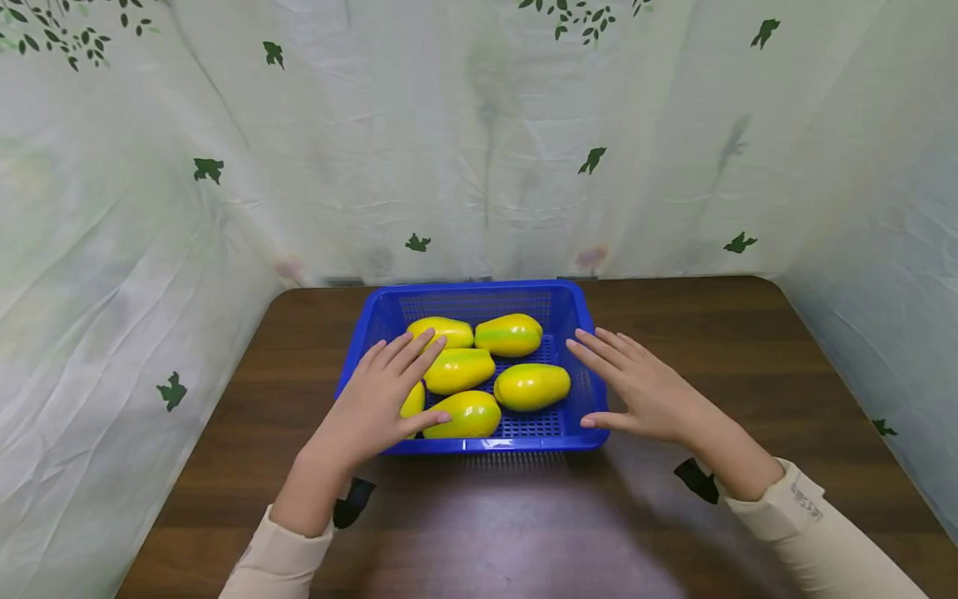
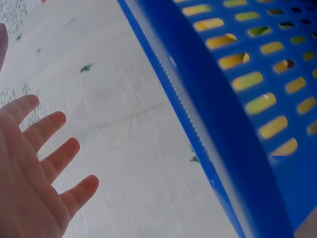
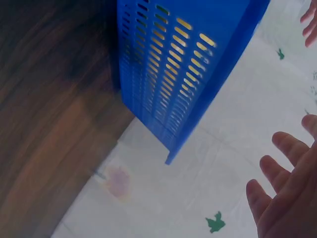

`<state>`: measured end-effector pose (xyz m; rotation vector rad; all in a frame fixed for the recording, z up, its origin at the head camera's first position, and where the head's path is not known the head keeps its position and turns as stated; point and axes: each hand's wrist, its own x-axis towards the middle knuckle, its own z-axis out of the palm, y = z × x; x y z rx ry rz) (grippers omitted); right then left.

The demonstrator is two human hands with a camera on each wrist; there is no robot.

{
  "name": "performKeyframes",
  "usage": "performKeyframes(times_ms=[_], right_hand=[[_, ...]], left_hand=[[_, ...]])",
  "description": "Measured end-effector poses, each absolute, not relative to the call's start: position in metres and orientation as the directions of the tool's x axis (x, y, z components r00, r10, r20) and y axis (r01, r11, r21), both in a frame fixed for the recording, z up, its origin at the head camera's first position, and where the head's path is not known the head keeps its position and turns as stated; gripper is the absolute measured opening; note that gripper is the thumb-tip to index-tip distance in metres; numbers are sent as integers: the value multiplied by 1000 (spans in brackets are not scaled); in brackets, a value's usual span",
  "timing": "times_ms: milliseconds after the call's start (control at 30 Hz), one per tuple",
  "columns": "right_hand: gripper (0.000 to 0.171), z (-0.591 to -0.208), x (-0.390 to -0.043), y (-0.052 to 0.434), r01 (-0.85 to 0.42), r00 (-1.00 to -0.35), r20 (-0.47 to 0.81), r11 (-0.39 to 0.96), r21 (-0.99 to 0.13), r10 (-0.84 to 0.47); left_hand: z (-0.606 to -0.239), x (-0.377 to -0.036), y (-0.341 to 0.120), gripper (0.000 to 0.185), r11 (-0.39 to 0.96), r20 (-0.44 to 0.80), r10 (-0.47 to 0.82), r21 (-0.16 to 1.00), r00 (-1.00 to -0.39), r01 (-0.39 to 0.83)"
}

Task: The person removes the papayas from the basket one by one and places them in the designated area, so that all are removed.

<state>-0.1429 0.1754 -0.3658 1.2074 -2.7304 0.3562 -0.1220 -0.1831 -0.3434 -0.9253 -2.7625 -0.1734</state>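
**Both hands spread flat at a basket of yellow fruit**

Neither hand grips anything. Nearest the camera, two cream sleeves (image 1: 816,524) reach forward over the brown wooden table (image 1: 711,333). From them the left hand (image 1: 382,399) and the right hand (image 1: 644,387) extend with fingers straight and spread, palms down. The left hand hovers over the near-left corner of the blue basket (image 1: 572,312), its fingers lying above the fruit there and its thumb pointing toward the nearest yellow fruit (image 1: 467,413); whether it touches the fruit cannot be told. The right hand sits at the basket's right wall, just beside the rim, fingertips angled toward the far end.

Between the hands, the basket rests on the table and holds six yellow-green fruits, one largely hidden under the left hand. Both wrist views show open fingers beside the slotted blue wall, with yellow showing through the slots.

Behind the table hangs a pale curtain (image 1: 486,150) printed with green leaves.
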Motion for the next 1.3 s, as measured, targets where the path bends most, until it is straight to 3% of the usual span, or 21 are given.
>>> performKeyframes(times_ms=[533, 833, 1067, 1300], right_hand=[[87, -379, -145, 161, -738, -673, 242, 614, -279, -699], [86, -387, -151, 154, -681, -720, 192, 624, -383, -667], [85, -389, -159, 149, -649, -731, 164, 600, -468, -662], [86, -392, -168, 141, -623, -733, 139, 574, -531, -666]], left_hand=[[-356, -122, -215, 81, 850, 324, 404, 212, -856, 482], [-373, -121, -238, 76, 874, 323, 230, 346, -918, 341], [-387, -117, -247, 69, 844, 200, -28, 530, -979, 84], [-399, -116, -250, 64, 684, 5, -177, 719, -984, -120]])
